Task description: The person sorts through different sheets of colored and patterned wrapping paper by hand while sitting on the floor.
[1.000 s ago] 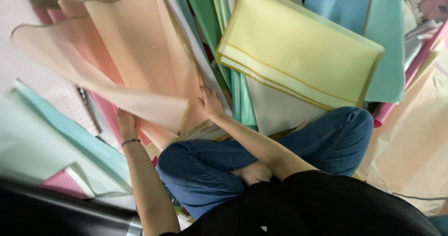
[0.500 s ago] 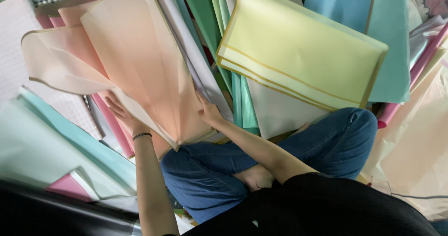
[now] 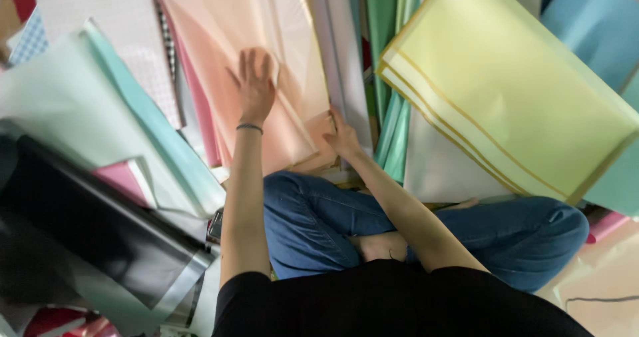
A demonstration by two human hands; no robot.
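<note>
The left hand [image 3: 255, 84] lies flat with spread fingers on the peach sheet [image 3: 249, 50], which is in the upper middle of the frame, between a pink sheet [image 3: 200, 110] and a white sheet [image 3: 339, 50]. The right hand [image 3: 343, 136] pinches the lower corner of the same peach sheet, just above the knee in blue jeans [image 3: 313, 217]. A yellow sheet [image 3: 512, 90] with gold lines lies at the upper right, a black sheet [image 3: 86, 237] at the lower left

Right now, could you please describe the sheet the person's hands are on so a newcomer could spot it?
Start at the big yellow sheet with gold border stripes, then look left past the green sheets. The peach sheet lies there, under the left hand and right hand. It alone is pale, translucent orange-pink.
</note>
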